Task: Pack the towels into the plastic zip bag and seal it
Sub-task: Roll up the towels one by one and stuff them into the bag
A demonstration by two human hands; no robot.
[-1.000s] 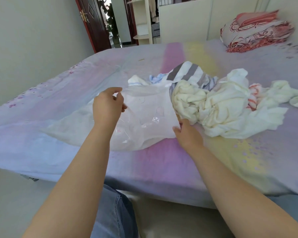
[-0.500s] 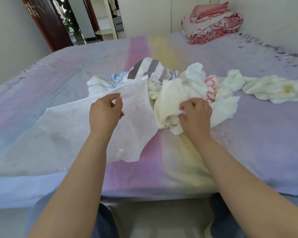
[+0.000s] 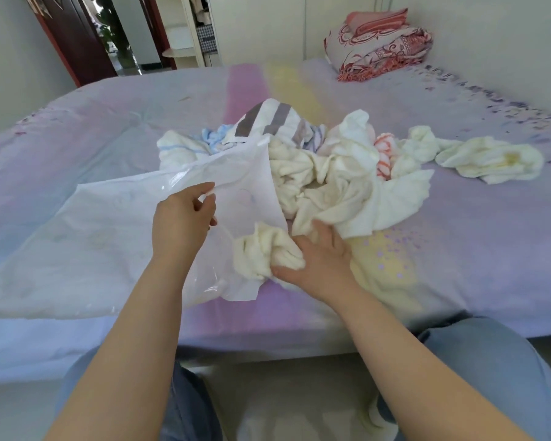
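A large clear plastic zip bag (image 3: pixel 86 237) lies flat on the bed, its mouth facing right. My left hand (image 3: pixel 182 224) pinches the upper edge of the mouth and lifts it. My right hand (image 3: pixel 318 259) grips a cream towel (image 3: pixel 261 253) at the bag's mouth, part of it under the plastic. Behind lies a heap of towels (image 3: pixel 341 173): cream ones, a grey-striped one (image 3: pixel 268 122), a blue-and-white one and a red-patterned one. One more cream towel (image 3: pixel 487 157) lies apart to the right.
The bed (image 3: pixel 458 237) has a lilac sheet with pink and yellow stripes. Folded red-patterned bedding (image 3: pixel 379 43) sits at the far corner by the wall. A dark red door (image 3: pixel 67 43) stands open at the back left. My knees are at the bed's near edge.
My right hand left the bag's edge, took a cream towel from the heap and pulled it toward me to the bag's mouth. My left hand kept its hold on the bag.
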